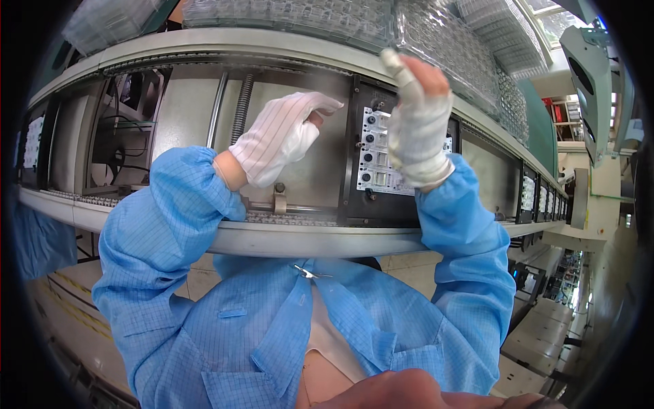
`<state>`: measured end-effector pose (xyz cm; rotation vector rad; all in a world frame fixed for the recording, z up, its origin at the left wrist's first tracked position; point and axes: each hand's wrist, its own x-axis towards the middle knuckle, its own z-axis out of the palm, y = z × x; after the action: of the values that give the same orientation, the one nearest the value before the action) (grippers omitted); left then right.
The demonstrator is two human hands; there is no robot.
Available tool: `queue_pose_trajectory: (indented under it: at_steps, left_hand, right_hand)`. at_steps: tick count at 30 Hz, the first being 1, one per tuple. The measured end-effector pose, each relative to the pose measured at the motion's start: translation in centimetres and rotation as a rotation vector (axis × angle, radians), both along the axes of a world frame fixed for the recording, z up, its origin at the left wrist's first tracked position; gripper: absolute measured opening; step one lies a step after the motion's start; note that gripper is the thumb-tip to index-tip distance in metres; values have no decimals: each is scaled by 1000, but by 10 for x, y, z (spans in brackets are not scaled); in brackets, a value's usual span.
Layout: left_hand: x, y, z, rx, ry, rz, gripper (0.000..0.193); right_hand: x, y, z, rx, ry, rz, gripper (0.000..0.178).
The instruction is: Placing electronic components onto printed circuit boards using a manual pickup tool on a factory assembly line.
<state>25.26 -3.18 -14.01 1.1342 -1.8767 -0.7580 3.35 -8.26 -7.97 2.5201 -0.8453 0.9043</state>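
My left hand (281,140), in a white striped glove, hovers over the recessed bed of the conveyor line. Its fingers stretch to the right, slightly bent, with nothing visible in them. My right hand (419,129) is raised above a black fixture plate (352,198), its glove leaving some fingertips bare. A finger or thumb points up toward the far rail; the rest are bent and slightly blurred, with nothing seen between them. On the plate lies a white panel (371,160) with rows of dark round parts and small square frames, partly hidden by my right hand.
Metal rails with chain (286,219) run along both sides of the line. A spring-like coil (242,109) and a rod cross the bed. Stacked clear plastic trays (449,54) stand beyond the far rail. More fixtures (538,194) sit farther right; a grey machine arm (587,88) rises there.
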Motion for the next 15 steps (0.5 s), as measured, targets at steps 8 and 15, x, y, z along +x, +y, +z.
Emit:
queue_pose_trajectory:
  at_steps: [8, 15]
  left_hand:
    - [1, 2, 0, -62, -17, -42, 25]
    - [2, 5, 0, -159, -85, -74, 24]
  right_hand:
    - [11, -16, 2, -34, 161, -8, 60]
    - [8, -44, -24, -17, 212, 95, 57]
